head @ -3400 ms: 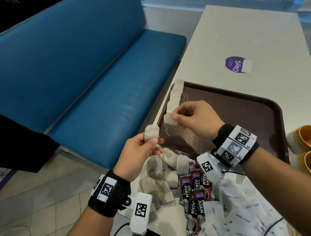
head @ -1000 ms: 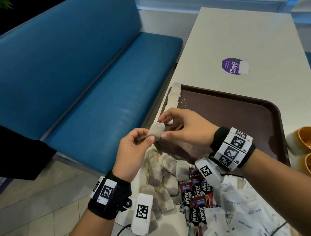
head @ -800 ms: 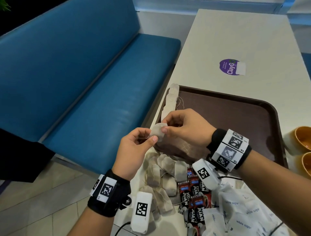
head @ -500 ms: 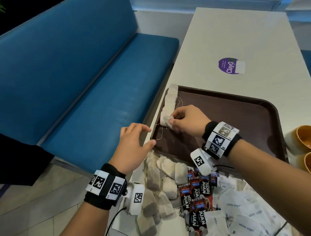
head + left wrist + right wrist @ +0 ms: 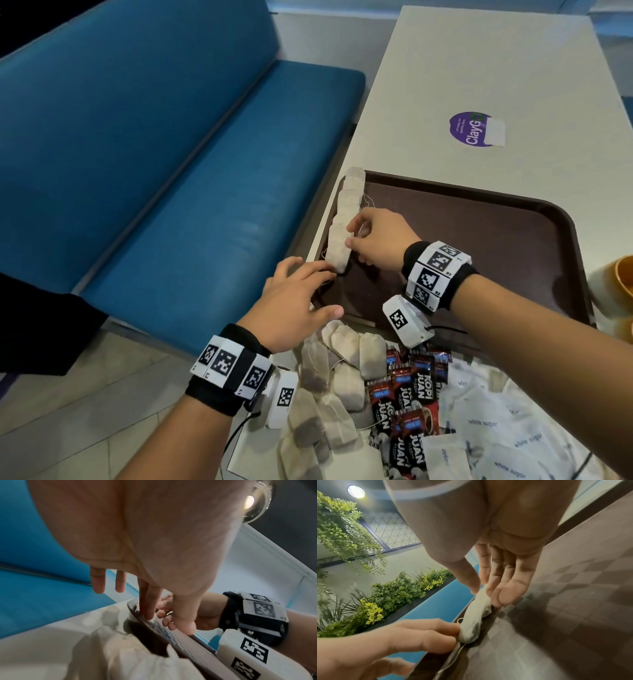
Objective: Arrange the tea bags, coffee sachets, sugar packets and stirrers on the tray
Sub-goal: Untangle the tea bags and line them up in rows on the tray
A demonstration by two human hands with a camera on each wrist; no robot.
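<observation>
Brown tray (image 5: 513, 219) on white tabletop (image 5: 479, 68), tea bags lined in a row (image 5: 346, 212) along its 9 o'clock rim. Right hand (image 5: 380, 240) at the near end of the row, thumb and fingers narrow, pinching the last tea bag (image 5: 337, 257); wrist view shows that bag (image 5: 474, 616) lying against the tray edge. Left hand (image 5: 294, 301) flat and spread, fingers straight, fingertips (image 5: 440, 627) touching the same bag's near end, holding nothing. Loose tea bag pile (image 5: 335, 377) off the tray at 6 o'clock. Coffee sachets (image 5: 411, 397) just right of that pile, black and red, print reads "KOPI JUAN" and "100%". Sugar packets (image 5: 496, 431) at 5 o'clock, white, printed "white sugar". Purple round sticker (image 5: 471, 129) on tabletop at 12 o'clock, reads "ClayG", rest covered by a white patch. Orange cups (image 5: 623, 277) at 3 o'clock. Blue bench seat (image 5: 171, 171) at 9 o'clock.
</observation>
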